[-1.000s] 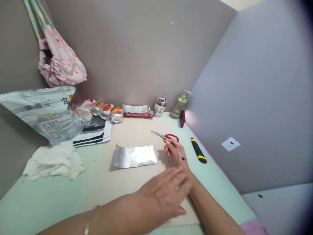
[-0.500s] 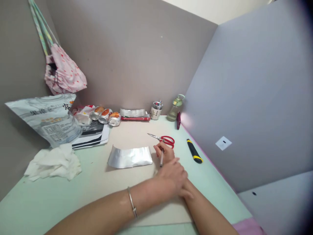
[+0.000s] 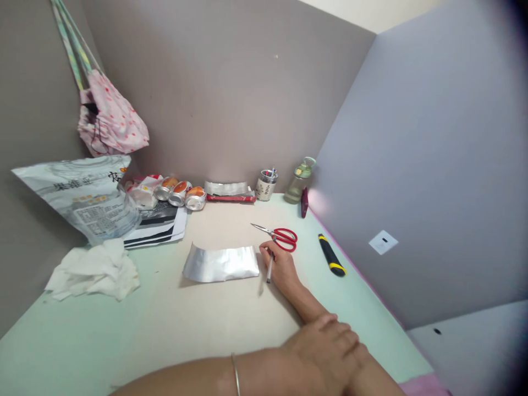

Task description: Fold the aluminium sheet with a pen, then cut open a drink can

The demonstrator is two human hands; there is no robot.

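Note:
My right hand (image 3: 284,269) rests on the pale board (image 3: 231,324), its fingers closed around a pen (image 3: 269,268) that slants down toward me. Across my right forearm lies my left hand (image 3: 330,349), fingers curled over the arm; its thumb is hidden. Just left of the pen is a curved silver sheet of thin metal (image 3: 223,265), its left end bent upward. Red-handled scissors (image 3: 284,237) lie right behind my right hand, with their blades pointing left.
A black-and-yellow utility knife (image 3: 331,256) lies on the right. Along the back stand cut cans (image 3: 195,198), a pen holder (image 3: 266,187) and a green bottle (image 3: 297,184). Crumpled white tissue (image 3: 94,269) and a large plastic pouch (image 3: 88,201) are on the left.
My left hand has slid down my right forearm, from near the wrist toward the elbow. My right hand stays in place with the pen. The view has shifted slightly.

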